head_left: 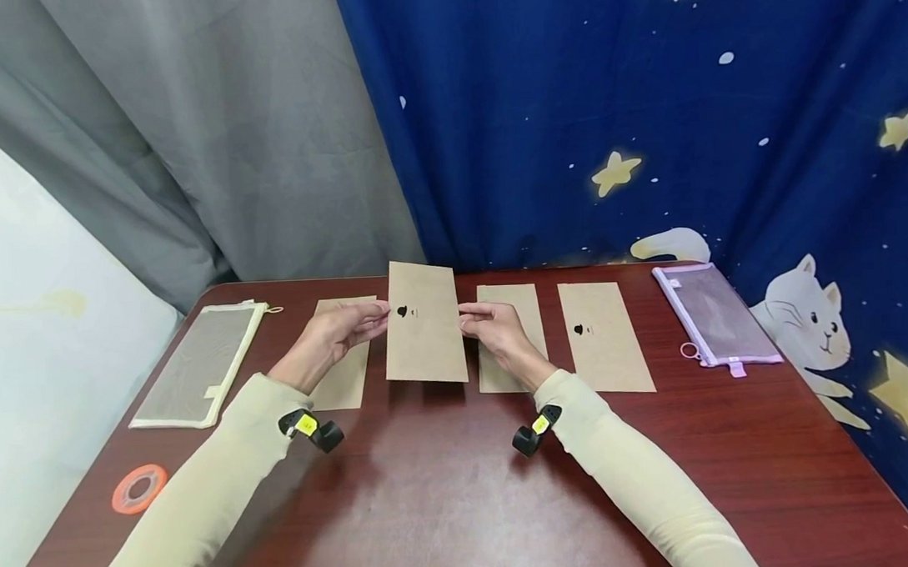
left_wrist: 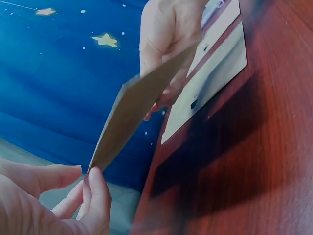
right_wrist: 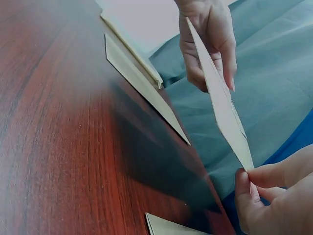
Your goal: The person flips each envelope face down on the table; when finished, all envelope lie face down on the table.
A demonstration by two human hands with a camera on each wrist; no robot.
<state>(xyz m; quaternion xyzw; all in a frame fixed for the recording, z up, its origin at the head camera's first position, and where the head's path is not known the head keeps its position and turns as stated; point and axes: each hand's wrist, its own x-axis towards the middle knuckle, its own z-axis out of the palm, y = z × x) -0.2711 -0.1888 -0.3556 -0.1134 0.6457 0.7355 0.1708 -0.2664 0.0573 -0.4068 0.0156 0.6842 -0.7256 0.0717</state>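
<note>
In the head view a thin brown kraft-covered notebook (head_left: 427, 339), with a small black hat print, is held up above the back of the table. My left hand (head_left: 339, 329) pinches its left edge between thumb and fingers, and my right hand (head_left: 498, 328) pinches its right edge. The left wrist view shows the raised notebook (left_wrist: 139, 105) tilted, apart from the tabletop, its shadow below. Similar notebooks lie flat: one (head_left: 341, 383) partly behind my left hand, one (head_left: 516, 298) partly behind my right hand, and another (head_left: 606, 336) farther right.
A cream-edged mesh zip pouch (head_left: 194, 368) lies at the table's left, and a purple one (head_left: 718, 312) at its right. An orange tape roll (head_left: 139, 489) sits near the left sleeve. Curtains (head_left: 494, 132) hang behind the dark red table (head_left: 431, 501).
</note>
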